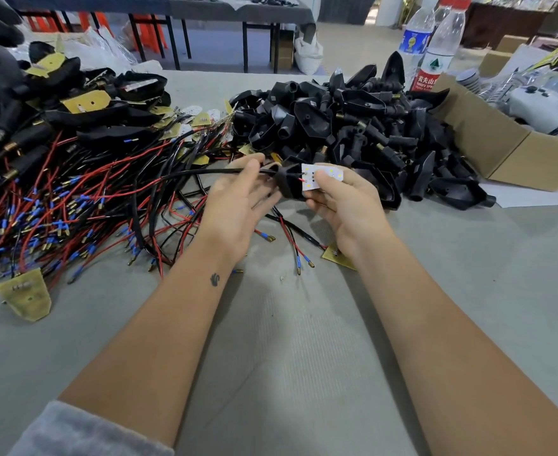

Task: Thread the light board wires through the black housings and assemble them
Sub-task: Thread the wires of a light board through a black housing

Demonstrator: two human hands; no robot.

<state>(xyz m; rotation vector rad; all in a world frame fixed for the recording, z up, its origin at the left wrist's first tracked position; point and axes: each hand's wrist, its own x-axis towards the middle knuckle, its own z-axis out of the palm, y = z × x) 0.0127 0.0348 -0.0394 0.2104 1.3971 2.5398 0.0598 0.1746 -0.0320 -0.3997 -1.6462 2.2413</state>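
Head view: housing (285, 184) half-hidden behind fingers (317, 203)

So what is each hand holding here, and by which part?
Right hand pinches the white light board by its edges. Left hand pinches the black wire just behind the black housing.

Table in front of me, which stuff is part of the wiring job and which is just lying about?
Job: light board, black housing, wires, left hand, right hand, housing pile, wired boards heap.
Lying about: water bottles, cardboard box.
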